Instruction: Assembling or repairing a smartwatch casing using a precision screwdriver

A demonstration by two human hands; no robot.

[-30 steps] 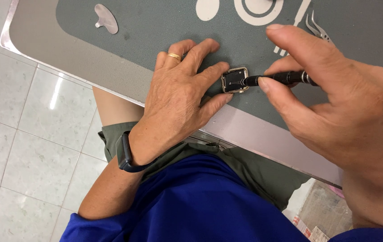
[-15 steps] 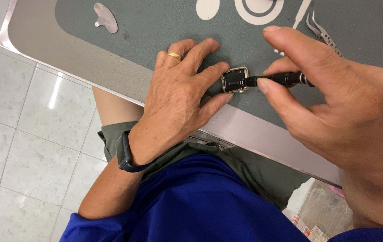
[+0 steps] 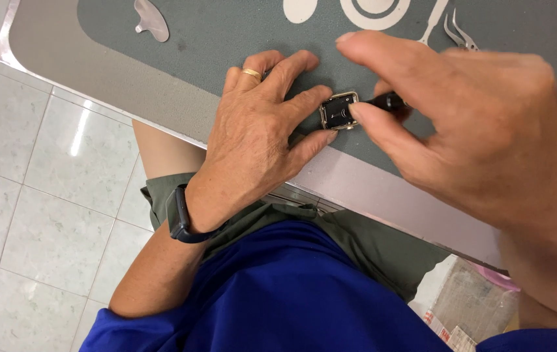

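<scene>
I see the grey work mat (image 3: 226, 39) filling the upper part of the view, lying on a pale table (image 3: 50, 58) whose metal-trimmed edge runs from ten o'clock down to four o'clock. My right hand (image 3: 481, 130) is the biggest thing in view, coming in from three o'clock, its thumb and forefinger pinched around a slim black tool (image 3: 389, 101) whose tip meets the watch case. My left hand (image 3: 259, 143) sits at centre, palm down on the mat, gold ring on one finger and a dark band at the wrist, its fingertips closed against the left side of the small square metal watch case (image 3: 339, 110), which rests on the mat just right of centre. Steel tweezers (image 3: 459, 32) lie at one o'clock, a small grey disc-shaped piece (image 3: 150, 18) at eleven.
</scene>
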